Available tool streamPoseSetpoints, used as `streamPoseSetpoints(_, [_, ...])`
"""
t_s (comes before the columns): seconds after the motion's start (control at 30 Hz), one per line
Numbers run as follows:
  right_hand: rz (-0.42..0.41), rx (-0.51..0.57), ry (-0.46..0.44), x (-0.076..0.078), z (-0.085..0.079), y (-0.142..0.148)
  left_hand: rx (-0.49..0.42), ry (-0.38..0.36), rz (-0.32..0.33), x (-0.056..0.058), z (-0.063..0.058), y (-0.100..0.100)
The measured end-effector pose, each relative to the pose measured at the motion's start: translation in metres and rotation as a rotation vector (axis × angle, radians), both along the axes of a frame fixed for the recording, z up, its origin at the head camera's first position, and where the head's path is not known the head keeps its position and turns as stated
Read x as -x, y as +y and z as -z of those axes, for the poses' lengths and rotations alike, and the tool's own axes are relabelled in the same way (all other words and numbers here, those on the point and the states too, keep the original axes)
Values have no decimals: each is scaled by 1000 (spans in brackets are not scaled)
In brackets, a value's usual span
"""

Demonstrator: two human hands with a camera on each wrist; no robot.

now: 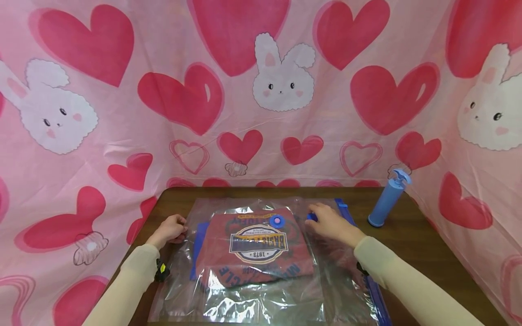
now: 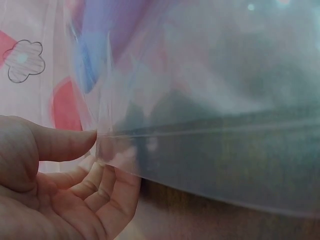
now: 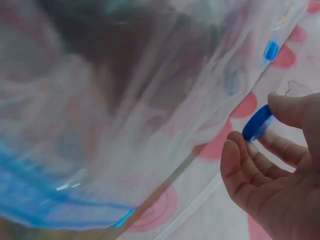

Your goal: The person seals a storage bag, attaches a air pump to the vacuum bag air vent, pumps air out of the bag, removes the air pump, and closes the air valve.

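A clear plastic vacuum storage bag lies on the table with a folded red printed garment inside. A blue edge of cloth shows at the garment's left. On top of the bag is a round blue valve with a pinkish centre. My left hand pinches the bag's left edge between thumb and fingers, as the left wrist view shows. Over the bag's right part, my right hand holds a round blue cap between thumb and fingers.
A blue hand pump stands upright at the back right of the brown wooden table. The bag's blue zip strip runs down its right side, with a slider near the far end. Pink heart-and-rabbit cloth surrounds the table.
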State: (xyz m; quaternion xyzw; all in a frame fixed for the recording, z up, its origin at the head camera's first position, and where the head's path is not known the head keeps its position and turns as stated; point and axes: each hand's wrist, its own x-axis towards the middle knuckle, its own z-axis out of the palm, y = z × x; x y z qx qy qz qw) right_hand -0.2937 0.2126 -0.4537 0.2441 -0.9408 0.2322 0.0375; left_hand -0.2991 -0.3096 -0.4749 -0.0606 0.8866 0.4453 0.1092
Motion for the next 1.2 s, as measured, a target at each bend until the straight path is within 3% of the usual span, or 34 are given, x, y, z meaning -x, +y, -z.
streamPoseSetpoints(0.57, [128, 6, 26, -30, 7, 61, -6, 1, -7, 2, 2, -2])
streamPoseSetpoints(1.0, [160, 0, 104, -46, 21, 98, 6, 2, -14, 0, 3, -1])
streamPoseSetpoints(1.2, [215, 8, 85, -53, 24, 111, 17, -1, -9, 1, 1, 0])
